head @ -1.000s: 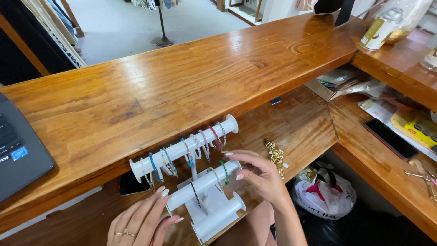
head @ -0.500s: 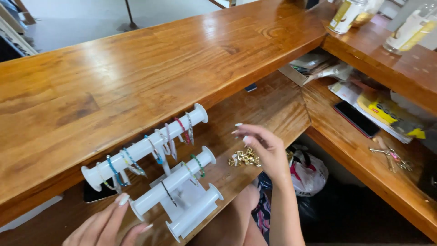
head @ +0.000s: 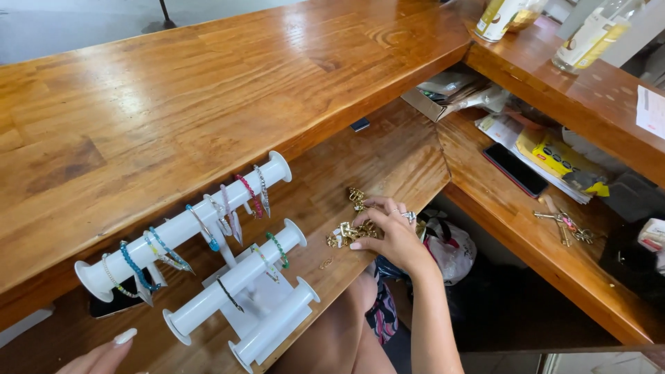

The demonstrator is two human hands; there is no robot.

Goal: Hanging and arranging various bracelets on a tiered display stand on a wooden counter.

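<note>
Black phone (head: 515, 170) at 3 o'clock, keys (head: 564, 226) below it, bottles (head: 585, 38) at 1 o'clock, white bag (head: 450, 246) under the shelf.

From my feed: L-shaped varnished wooden counter (head: 208, 90), raised top tier over a lower wooden shelf (head: 388, 159) that turns the corner to the right. Grey floor (head: 83, 28) beyond the counter, a dark stand base (head: 165, 10) on it. Daylight glares off the wood.
</note>
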